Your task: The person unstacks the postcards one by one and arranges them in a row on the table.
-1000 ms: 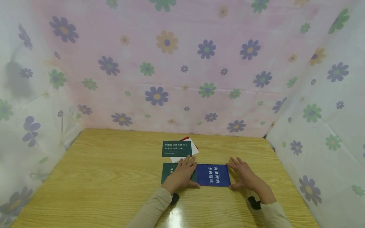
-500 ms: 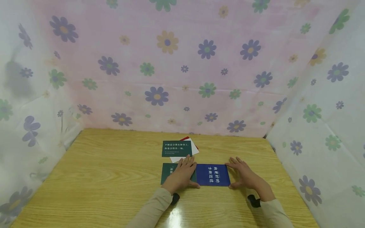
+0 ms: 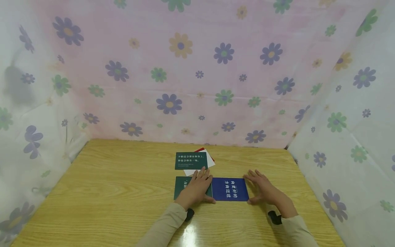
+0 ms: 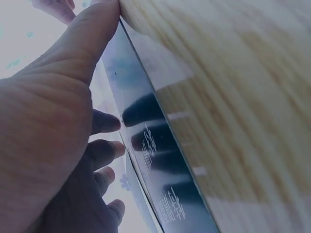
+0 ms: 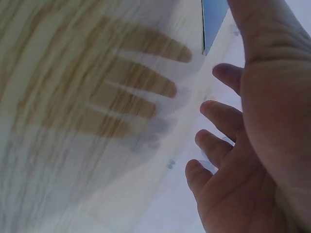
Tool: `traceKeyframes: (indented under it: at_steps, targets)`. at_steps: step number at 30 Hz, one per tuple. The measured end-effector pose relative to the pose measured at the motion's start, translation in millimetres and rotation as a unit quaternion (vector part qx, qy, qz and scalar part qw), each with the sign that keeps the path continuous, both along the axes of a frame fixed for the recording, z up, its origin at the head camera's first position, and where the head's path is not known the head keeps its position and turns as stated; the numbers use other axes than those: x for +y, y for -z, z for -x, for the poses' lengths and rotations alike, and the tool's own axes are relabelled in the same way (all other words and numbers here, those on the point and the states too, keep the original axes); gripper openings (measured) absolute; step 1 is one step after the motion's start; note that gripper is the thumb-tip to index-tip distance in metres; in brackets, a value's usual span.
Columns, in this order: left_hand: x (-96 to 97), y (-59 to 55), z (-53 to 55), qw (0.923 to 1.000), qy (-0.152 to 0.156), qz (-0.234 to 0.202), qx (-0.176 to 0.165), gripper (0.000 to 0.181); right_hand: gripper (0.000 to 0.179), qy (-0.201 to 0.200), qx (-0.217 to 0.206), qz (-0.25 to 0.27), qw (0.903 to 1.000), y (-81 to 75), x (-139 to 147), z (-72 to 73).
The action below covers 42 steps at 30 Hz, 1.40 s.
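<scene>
Flowered cloth [image 3: 200, 82] is hung behind a wooden table [image 3: 117, 192]. At lower centre, a green card [image 3: 180, 186] is partly covered by the left hand [image 3: 196, 188], fingers outstretched; just right, a blue card [image 3: 230, 189] is flanked at its right corners by the right hand [image 3: 267, 192], fingers loosely spread.

Head cam faces forward-down over yellow wood-grain table [image 3: 108, 192]; wrist cams close, low, looking along it; head and left wrist share dark-green rectangular card [image 3: 180, 187].
</scene>
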State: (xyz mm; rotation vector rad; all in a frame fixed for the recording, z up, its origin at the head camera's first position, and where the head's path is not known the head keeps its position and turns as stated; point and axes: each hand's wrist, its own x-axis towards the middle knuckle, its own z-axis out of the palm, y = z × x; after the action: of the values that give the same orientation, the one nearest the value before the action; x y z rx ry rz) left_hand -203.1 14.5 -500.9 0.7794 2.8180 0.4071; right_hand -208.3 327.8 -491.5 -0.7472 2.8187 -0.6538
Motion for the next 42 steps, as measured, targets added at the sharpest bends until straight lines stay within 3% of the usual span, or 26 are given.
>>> traceKeyframes:
  at_steps: [11, 20, 29, 37, 42]
  targets:
    - [-1.5, 0.2, -4.3, 0.9997, 0.013, 0.010, 0.017, 0.099, 0.105, 0.036, 0.045, -0.052, 0.9970, -4.7, -8.9, -17.2]
    - [-16.6, -8.9, -13.7, 0.9996, 0.021, -0.017, 0.009, 0.096, 0.103, 0.039, 0.034, -0.039, 0.9979, -4.5, -21.1, -37.1]
    - [-57.3, -4.9, -24.2, 0.9950, 0.019, -0.086, -0.047, 0.091, 0.095, 0.015, -0.040, 0.014, 0.9990, -0.2, -44.4, -58.0]
    - [-98.4, -5.5, -30.9, 0.9956, -0.015, -0.091, -0.020, 0.081, 0.086, -0.018, -0.053, 0.024, 0.9982, 8.5, -74.4, -62.4]
    - [-117.8, -5.7, -26.6, 0.9947, -0.037, -0.094, -0.020, 0.077, 0.084, -0.028, -0.060, 0.036, 0.9971, 10.7, -89.8, -62.1]
